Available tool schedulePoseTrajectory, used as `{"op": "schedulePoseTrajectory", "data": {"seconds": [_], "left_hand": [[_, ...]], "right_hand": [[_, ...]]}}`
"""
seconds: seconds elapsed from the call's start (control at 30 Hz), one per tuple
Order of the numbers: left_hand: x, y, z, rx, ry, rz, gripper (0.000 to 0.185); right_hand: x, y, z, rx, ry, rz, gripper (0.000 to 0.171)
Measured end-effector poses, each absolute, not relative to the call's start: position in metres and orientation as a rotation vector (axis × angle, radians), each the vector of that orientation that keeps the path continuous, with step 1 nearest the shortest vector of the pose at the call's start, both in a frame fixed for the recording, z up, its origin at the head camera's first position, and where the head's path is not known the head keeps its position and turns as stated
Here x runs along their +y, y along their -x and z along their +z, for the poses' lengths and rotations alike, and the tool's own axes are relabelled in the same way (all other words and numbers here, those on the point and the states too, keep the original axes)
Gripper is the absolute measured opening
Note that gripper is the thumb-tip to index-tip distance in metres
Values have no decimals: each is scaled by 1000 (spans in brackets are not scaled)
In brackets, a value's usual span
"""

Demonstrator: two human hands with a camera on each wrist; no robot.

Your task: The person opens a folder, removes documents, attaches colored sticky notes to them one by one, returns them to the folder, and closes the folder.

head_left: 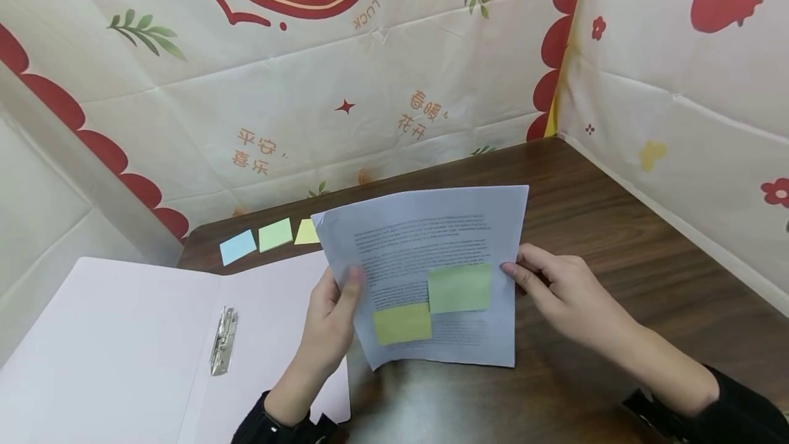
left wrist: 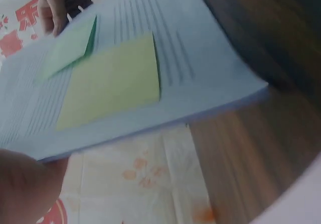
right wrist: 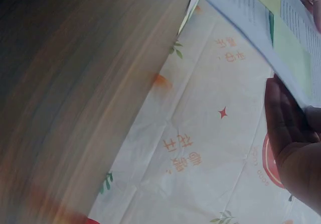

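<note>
Both hands hold one printed sheet (head_left: 431,252) lifted above the dark wooden table (head_left: 616,225): the left hand (head_left: 329,321) pinches its left edge with the thumb on top, while the right hand (head_left: 567,297) grips the right edge with curled fingers. From left to right lie an open pale pink folder (head_left: 111,348) with a metal clip (head_left: 223,340), then blue (head_left: 237,247), green (head_left: 274,233) and yellow (head_left: 306,231) sticky notes on the table beyond it. On the sheet itself sit a yellow note (head_left: 403,323) and, just right of it, a green note (head_left: 459,288).
</note>
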State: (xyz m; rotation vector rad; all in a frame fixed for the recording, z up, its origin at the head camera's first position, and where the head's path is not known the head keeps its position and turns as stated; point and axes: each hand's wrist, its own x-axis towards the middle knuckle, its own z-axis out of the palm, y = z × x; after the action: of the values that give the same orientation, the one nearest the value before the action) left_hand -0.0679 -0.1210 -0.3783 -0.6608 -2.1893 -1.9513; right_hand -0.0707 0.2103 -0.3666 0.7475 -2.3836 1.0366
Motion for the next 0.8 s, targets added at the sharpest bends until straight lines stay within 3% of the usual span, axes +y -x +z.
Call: {"op": "schedulePoseTrajectory", "data": {"seconds": [0.17, 0.33, 0.43, 0.57, 0.67, 0.8], "left_hand": [[-155, 76, -374, -2472, 539, -1716, 52], [-226, 81, -380, -2942, 247, -494, 37], [-274, 82, -392, -3097, 42, -111, 53], [-320, 82, -409, -3275, -173, -27, 85], [-335, 77, -419, -3318, -239, -57, 109], [-331, 70, -425, -3340, -304, -89, 128]], "right_hand": [[215, 72, -360, -2372, -681, 1075, 28], [224, 72, -352, -2455, -556, 1113, 22], [229, 73, -353, -2500, -492, 1138, 19], [232, 74, -356, -2533, -464, 1170, 17], [234, 74, -357, -2543, -461, 1175, 15], [236, 74, -357, -2546, -446, 1166, 13]]}}
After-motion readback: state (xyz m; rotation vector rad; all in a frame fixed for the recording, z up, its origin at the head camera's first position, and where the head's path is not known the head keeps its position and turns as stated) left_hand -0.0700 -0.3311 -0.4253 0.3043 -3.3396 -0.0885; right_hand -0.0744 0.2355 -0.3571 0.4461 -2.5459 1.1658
